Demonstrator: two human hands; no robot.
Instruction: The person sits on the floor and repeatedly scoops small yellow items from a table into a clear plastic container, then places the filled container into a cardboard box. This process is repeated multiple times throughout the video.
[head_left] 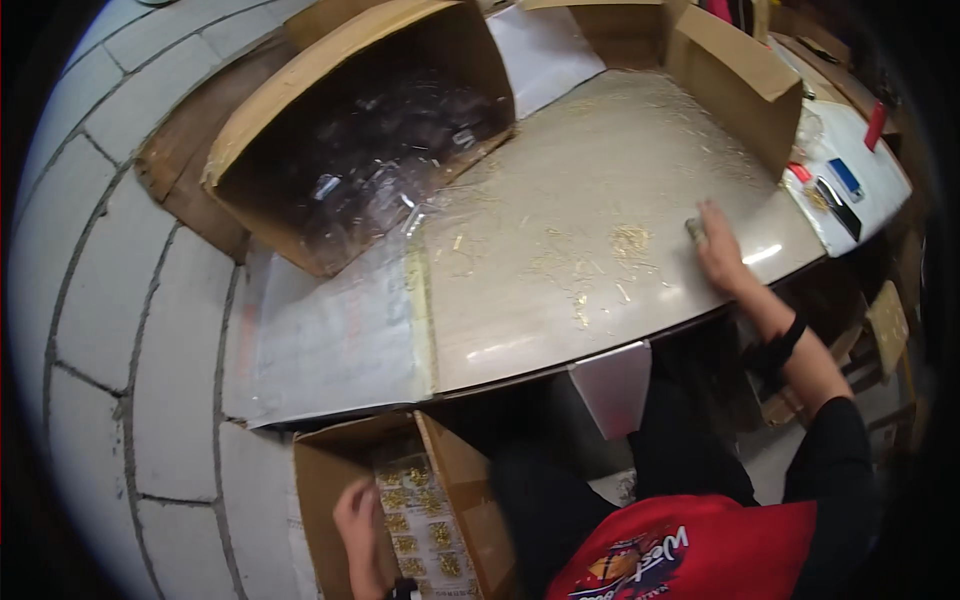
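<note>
My left hand [360,520] is at the lower left, over the open cardboard box [455,450] beside the table. Its fingers are curled, and what they hold, if anything, does not show. Rows of clear packs with small gold pins [396,522] lie inside that box. On the right side of the table, my right hand [722,258] is closed round a small grey-green object [695,230] whose kind I cannot make out. To its left, a loose pile of thin gold pins [630,242] lies on the tabletop [520,300], with more pins scattered around.
A large cardboard box [340,110] lies on its side at the back left, full of clear plastic containers [390,190]. Cardboard flaps [735,90] stand at the back right. A white side surface [815,205] holds a blue item [845,178] and a black item [838,208].
</note>
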